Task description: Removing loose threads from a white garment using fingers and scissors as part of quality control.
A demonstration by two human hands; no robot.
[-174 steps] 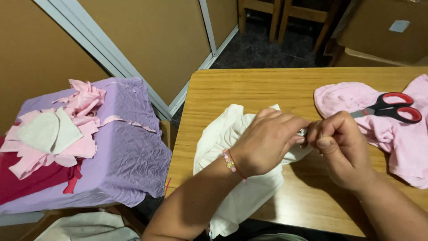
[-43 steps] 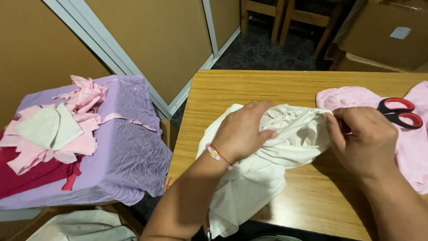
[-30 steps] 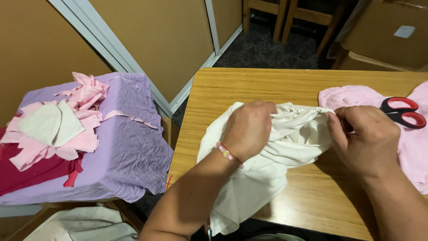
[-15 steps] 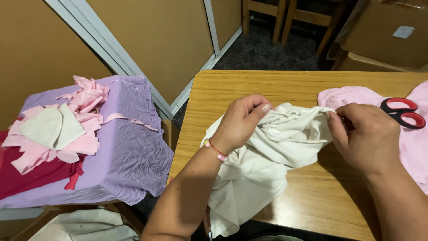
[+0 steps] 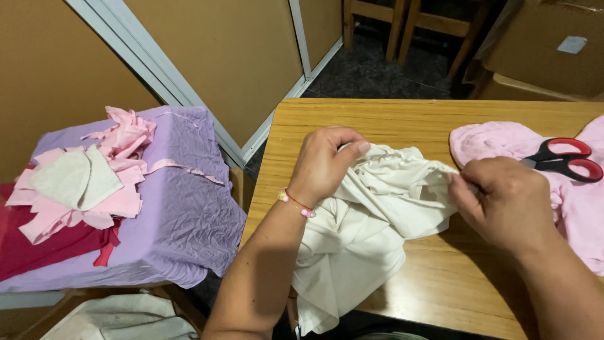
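Observation:
A crumpled cream-white cloth [image 5: 371, 233] lies on the wooden table [image 5: 390, 116] and hangs over its near edge. My left hand [image 5: 327, 164], with a beaded bracelet at the wrist, pinches the cloth's upper left part. My right hand [image 5: 503, 201] grips the cloth's right edge, with the fabric bunched between the two hands. Red-handled scissors [image 5: 563, 158] rest on a pink garment [image 5: 497, 138] just beyond my right hand.
To the left stands a surface draped in purple cloth [image 5: 182, 214], carrying a heap of pink scraps [image 5: 119, 157], a pale cloth piece [image 5: 72, 179] and red fabric [image 5: 44, 245]. Wooden chair legs [image 5: 402, 25] and a cardboard box [image 5: 547, 50] stand behind the table.
My left hand has lifted off the cloth's top and now pinches it with the fingertips. My right hand has shifted slightly left along the edge. The cloth was stretched out between the hands.

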